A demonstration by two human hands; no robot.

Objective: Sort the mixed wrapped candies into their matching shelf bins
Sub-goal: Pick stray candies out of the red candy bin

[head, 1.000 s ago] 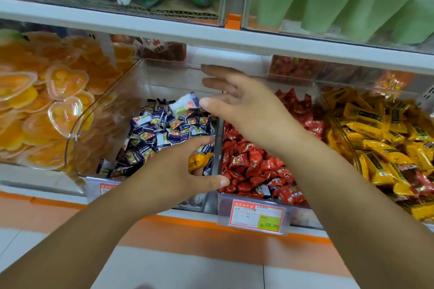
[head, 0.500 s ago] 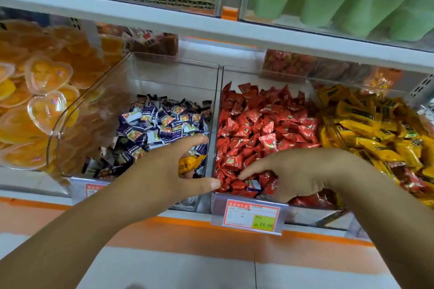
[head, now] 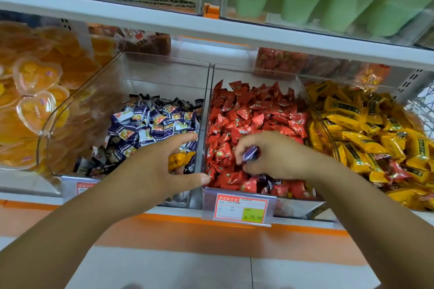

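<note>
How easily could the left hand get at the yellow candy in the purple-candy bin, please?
Probably easily: the yellow candy lies uncovered between index finger and thumb of the left hand, near the front of the bin; hidden fingers may already touch it.

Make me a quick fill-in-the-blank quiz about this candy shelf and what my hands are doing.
1. The right hand pinches a purple candy over the middle candy bin, full of ____ candies.
2. The left hand grips a yellow candy in the neighbouring bin of ____ candies.
3. The price tag reads ____.
Missing words: red; purple; 24.90.
</note>
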